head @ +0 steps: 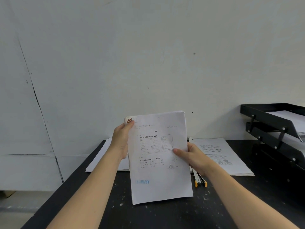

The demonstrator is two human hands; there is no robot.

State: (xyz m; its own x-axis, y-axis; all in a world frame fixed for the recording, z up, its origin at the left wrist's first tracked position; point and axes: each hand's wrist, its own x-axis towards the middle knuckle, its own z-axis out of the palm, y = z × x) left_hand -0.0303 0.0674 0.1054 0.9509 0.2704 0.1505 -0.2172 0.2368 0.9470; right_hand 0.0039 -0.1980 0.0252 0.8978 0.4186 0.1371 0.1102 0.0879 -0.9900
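Two hands on one sheaf of papers [158,162], upright above the black table [165,215]. My right hand [196,158] pinches its right edge, thumb pressed on the front, fingers hidden behind. My left hand [121,141] pinches the top left corner, thumb in front. Beyond lie pens [198,180], a left paper stack [102,156], a right paper stack [219,154], then black trays [272,129] against the wall [148,63].

Office desk: black stacked letter trays [270,123], printed worksheet piles [219,156], black table [165,215], bare wall [148,55].
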